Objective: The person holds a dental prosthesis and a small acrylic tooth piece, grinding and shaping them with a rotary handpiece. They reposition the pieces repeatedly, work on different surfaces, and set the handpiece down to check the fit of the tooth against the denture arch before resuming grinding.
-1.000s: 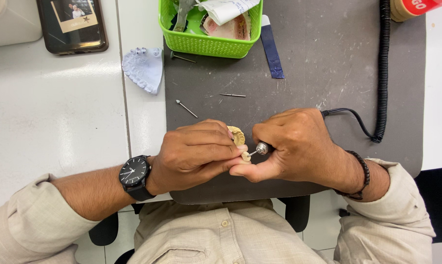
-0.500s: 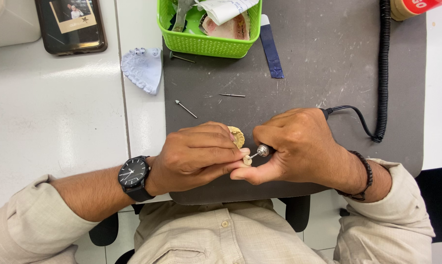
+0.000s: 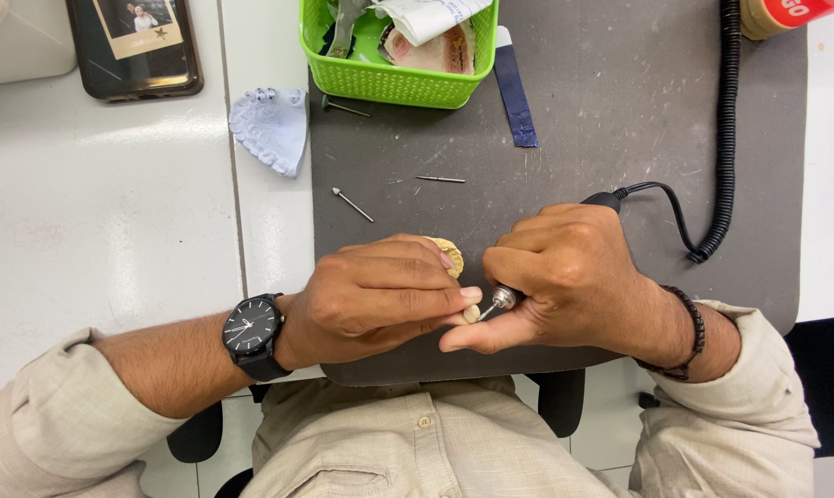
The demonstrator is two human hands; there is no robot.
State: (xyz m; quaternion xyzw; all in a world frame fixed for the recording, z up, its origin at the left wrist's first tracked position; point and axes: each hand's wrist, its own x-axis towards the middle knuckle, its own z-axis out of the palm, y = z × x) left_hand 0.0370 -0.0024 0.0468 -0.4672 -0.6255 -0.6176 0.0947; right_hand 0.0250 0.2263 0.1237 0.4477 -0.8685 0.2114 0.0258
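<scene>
Left hand [image 3: 371, 300] closed around small yellowish dental cast [image 3: 451, 254], pinching it between thumb and fingers above near edge of grey mat [image 3: 620, 120]. Right hand [image 3: 564, 277] gripping rotary handpiece [image 3: 502, 297], tip touching small pale piece at left fingertips. Judged: grinding in hand, mid-work; how much is done cannot be told, since hands hide most of cast.

Loose burs [image 3: 352, 204] on mat, far of hands. Coiled cord [image 3: 727, 129] at right. Green basket [image 3: 394, 78], far: holds metal tool, crumpled paper, pinkish cast. White dental model [image 3: 271, 129] left of mat.
</scene>
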